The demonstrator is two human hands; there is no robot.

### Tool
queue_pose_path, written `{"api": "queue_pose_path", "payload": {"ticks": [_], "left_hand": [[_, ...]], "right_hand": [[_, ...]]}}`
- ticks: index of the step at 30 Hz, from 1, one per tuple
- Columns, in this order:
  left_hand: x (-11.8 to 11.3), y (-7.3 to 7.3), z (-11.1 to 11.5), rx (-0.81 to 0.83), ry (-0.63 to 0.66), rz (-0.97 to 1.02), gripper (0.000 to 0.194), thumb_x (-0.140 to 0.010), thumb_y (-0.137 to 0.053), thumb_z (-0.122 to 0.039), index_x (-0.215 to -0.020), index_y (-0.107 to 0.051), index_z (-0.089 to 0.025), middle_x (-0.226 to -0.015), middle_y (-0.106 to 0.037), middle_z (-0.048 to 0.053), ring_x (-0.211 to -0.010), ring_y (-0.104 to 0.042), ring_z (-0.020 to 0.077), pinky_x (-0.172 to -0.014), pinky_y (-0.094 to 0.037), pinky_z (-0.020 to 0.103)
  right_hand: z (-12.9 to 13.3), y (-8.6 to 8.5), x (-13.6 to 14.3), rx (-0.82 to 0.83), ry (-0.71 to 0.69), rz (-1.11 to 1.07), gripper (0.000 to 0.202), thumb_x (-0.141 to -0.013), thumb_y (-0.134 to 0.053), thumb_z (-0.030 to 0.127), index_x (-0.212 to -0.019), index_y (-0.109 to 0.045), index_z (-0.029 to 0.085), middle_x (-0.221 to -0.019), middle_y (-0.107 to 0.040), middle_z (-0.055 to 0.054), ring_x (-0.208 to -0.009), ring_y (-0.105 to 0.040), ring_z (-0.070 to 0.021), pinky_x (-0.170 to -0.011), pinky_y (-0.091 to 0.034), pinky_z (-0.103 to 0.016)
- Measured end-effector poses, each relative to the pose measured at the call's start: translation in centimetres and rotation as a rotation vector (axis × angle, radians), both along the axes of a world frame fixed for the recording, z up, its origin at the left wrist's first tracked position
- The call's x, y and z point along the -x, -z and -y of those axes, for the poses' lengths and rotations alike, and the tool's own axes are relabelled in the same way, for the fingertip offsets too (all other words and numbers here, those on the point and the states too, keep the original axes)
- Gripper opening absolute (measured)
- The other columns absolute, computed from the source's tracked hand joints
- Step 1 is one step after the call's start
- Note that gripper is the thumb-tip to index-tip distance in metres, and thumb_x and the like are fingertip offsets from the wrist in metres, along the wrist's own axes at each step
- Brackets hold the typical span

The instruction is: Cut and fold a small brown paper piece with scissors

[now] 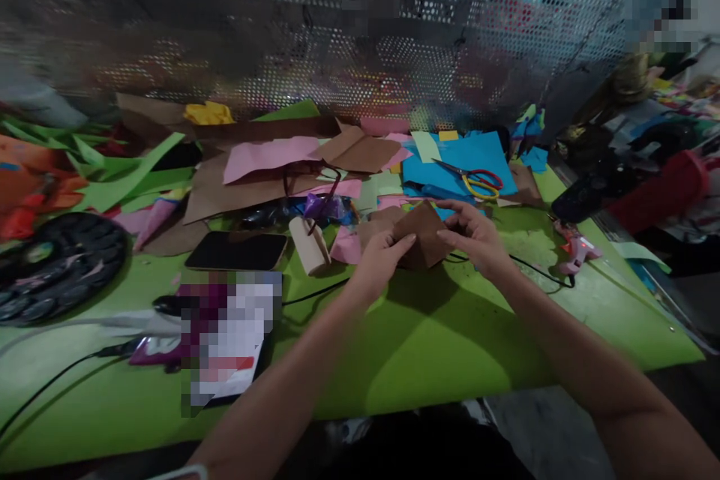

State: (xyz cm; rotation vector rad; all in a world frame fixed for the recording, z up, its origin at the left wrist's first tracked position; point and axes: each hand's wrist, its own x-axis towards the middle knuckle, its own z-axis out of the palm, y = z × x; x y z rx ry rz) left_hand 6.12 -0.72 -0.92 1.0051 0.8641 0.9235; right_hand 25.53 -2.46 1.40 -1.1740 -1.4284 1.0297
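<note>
Two hands are working one brown paper piece [423, 234] just above the green counter [439, 345]: the left hand [378, 264] is pinching its near corner, the right hand [473, 237] is gripping the far edge with fingers closed. Creasing cleanly likely means aligning edges first. No writing is legible.

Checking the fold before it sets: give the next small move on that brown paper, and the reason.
Probably press the crease flat: both the left hand and right hand pinch the brown paper, raised just off the green table.

No legible text anywhere
</note>
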Motion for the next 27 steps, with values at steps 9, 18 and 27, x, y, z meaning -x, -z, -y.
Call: {"api": "queue_pose_path", "payload": {"ticks": [9, 18, 27], "left_hand": [[0.8, -1.3, -0.1, -0.030, -0.178, 0.044, 0.043, -0.067, -0.083, -0.041, -0.103, -0.071, -0.020, -0.099, -0.075, 0.004, -0.085, -0.067, 0.0172, -0.071, -0.054, 0.028], [0.0, -0.3, 0.5, 0.020, -0.114, 0.119, 0.044, -0.062, -0.087, -0.037, -0.099, -0.073, -0.017, -0.092, -0.076, 0.004, -0.079, -0.067, 0.0164, -0.075, -0.054, 0.029], [0.0, 0.1, 0.5, -0.082, -0.226, 0.006, 0.015, -0.072, -0.074, -0.029, -0.076, -0.063, -0.018, -0.075, -0.063, -0.002, -0.075, -0.057, 0.0133, -0.070, -0.047, 0.025]], "right_hand": [[0.3, 0.9, 1.0, 0.183, -0.065, -0.193, 0.048, -0.062, -0.089, 0.036, -0.100, -0.064, 0.021, -0.097, -0.073, -0.004, -0.088, -0.067, -0.0225, -0.080, -0.054, -0.037], [1.3, 1.1, 2.4, 0.025, 0.099, -0.164, 0.051, -0.066, -0.087, 0.046, -0.101, -0.058, 0.024, -0.095, -0.071, -0.005, -0.086, -0.067, -0.0237, -0.076, -0.058, -0.038], [1.8, -1.3, -1.2, -0.313, -0.116, 0.453, 0.042, -0.078, -0.067, 0.016, -0.119, -0.067, 0.027, -0.120, -0.071, -0.007, -0.110, -0.067, -0.0275, -0.091, -0.055, -0.040]]}}
